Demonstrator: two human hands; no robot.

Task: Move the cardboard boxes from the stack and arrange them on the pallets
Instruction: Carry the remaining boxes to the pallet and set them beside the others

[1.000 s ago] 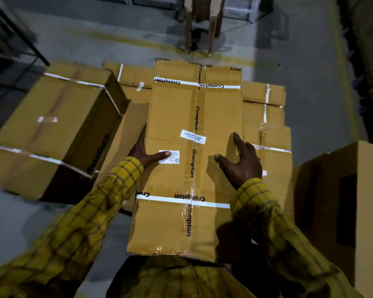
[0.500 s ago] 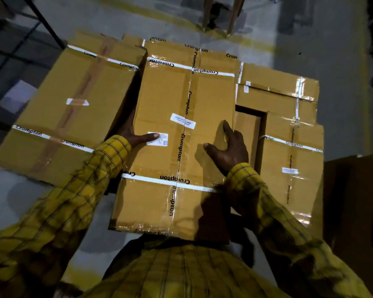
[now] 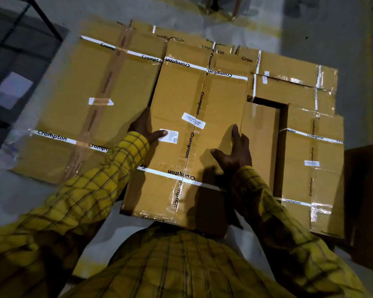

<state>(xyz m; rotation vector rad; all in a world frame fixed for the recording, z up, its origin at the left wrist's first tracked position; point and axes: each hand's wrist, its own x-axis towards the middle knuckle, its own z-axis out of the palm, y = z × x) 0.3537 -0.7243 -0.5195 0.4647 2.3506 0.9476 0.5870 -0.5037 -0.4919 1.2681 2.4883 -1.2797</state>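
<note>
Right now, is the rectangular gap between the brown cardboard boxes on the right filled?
No, the rectangular gap is open, with a lower brown cardboard box surface showing inside, right of the right hand.

Grey concrete floor (image 3: pixel 310 33); faded yellow floor line (image 3: pixel 254 29), dark metal rack frame (image 3: pixel 43 22) at upper left

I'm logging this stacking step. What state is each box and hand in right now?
Middle box: taped shut, lying flat between its neighbours, held by both hands.
Left box: taped shut, lying flat beside the middle box.
Right boxes: taped shut, flat, a dark gap showing among them.
Left hand: gripping the middle box's left edge, thumb on top.
Right hand: fingers straight, on the middle box's right edge.
</note>
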